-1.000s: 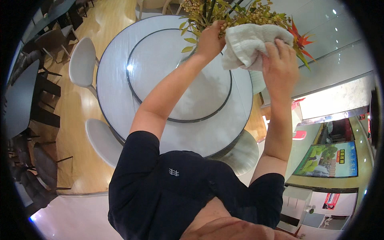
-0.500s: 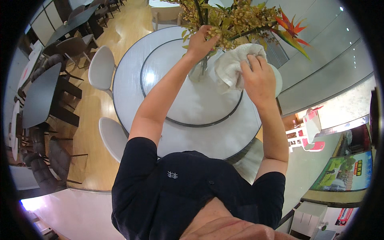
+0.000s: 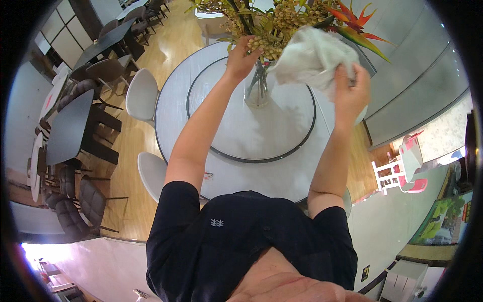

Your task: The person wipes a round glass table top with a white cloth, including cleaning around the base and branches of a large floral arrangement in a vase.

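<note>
The left hand (image 3: 241, 56) grips the flowers (image 3: 274, 22) in the vase (image 3: 257, 89) at the table's (image 3: 173, 100) centre; the right hand (image 3: 350, 93) clutches a cloth (image 3: 309, 55) against them. Wiping looks midway, judging by the pose.

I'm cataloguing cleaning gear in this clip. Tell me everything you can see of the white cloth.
The white cloth looks like soft, slightly fuzzy fabric, crumpled into loose folds rather than spread flat. The right hand holds it raised above the round table, gripping its lower right edge with the fingers bunched into it. Its upper left part presses against the yellow-green berry sprays of the flower arrangement, just below the orange pointed blooms. No stains or print are visible.
</note>
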The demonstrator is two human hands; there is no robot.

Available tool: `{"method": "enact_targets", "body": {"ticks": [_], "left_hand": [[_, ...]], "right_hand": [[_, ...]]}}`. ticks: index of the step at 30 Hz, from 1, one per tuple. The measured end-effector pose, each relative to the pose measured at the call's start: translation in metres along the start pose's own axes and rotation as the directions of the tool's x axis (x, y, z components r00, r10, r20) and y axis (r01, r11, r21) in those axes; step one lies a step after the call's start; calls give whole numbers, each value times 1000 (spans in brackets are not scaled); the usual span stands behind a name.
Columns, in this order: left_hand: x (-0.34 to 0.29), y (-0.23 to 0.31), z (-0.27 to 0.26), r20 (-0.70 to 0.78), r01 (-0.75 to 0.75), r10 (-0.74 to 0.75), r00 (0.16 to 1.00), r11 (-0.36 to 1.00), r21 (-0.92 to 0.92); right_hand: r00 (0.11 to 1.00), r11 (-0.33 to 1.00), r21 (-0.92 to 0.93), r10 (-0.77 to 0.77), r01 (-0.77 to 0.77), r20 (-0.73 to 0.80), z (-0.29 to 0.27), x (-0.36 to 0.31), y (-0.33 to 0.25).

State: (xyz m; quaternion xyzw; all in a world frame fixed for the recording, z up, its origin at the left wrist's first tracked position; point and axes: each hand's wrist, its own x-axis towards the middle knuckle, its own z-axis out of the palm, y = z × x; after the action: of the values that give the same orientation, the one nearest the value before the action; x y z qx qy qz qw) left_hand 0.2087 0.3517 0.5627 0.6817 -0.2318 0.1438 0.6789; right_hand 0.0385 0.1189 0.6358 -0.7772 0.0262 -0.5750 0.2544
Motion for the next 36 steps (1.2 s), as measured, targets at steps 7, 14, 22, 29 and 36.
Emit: {"method": "enact_targets", "body": {"ticks": [7, 14, 22, 29, 36], "left_hand": [[-7, 38, 22, -62, -115, 145, 988, 931, 346], [-19, 77, 52, 160, -486, 491, 857, 664, 568], [-4, 43, 45, -16, -402, 486, 874, 740, 539], [-8, 47, 19, -8, -392, 460, 888, 764, 512], [-10, 41, 44, -59, -457, 554, 830, 737, 497]], "right_hand": [[968, 991, -80, 87, -108, -235, -27, 25, 36], [992, 955, -272, 127, -116, 23, 34, -1, 36], [906, 804, 429, 410, -412, 102, 40, 9, 22], [940, 931, -171, 336, -322, 63, 41, -48, 90], [922, 933, -312, 269, -179, 277, 106, -35, 99]]}}
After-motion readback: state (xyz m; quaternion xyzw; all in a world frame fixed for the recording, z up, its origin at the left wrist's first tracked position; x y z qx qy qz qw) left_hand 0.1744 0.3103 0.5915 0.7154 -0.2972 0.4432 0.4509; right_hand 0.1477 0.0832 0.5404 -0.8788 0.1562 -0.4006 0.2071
